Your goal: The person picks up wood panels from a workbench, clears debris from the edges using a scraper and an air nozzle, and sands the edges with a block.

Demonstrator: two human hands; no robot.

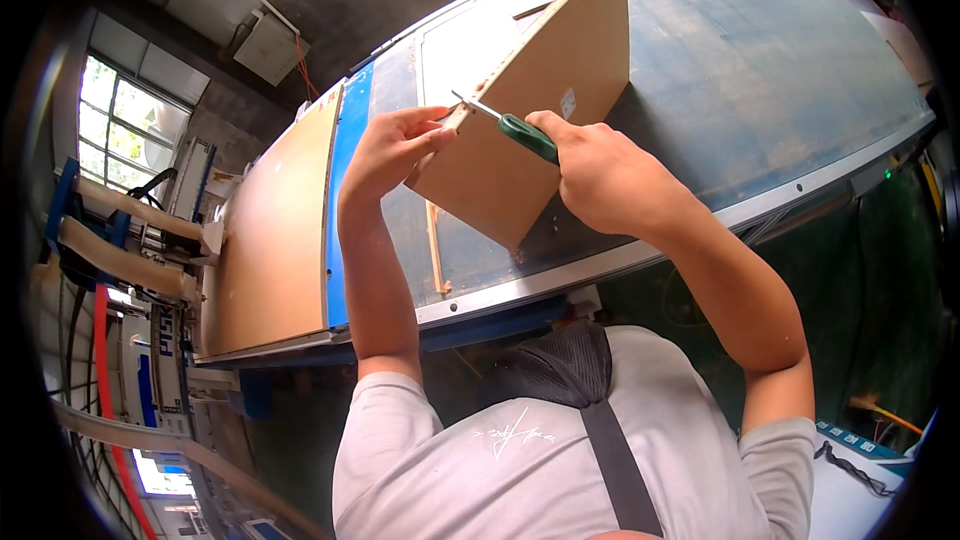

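Note:
A beige board (560, 75) stands on its edge on the worktable, tilted, with its long narrow edge running up and away to the right. My left hand (393, 148) is closed on the board's near upper corner, the thumb and fingers pinching the edge. In my right hand (610, 175) is a green-handled tool (528, 137) with a narrow metal shaft, like a screwdriver. Its shaft crosses the board's edge, and the tip lies close to my left fingertips. Whether the tip touches the board, I cannot tell. A small white label (568, 103) sticks to the board's face.
The dark worktable (740, 70) has a metal rim (560, 278) along its near side. Another tan board (275, 220) lies at the left beside a blue strip (350, 155). A thin wood strip (434, 245) lies below the board. Hoses and machinery (130, 250) stand far left.

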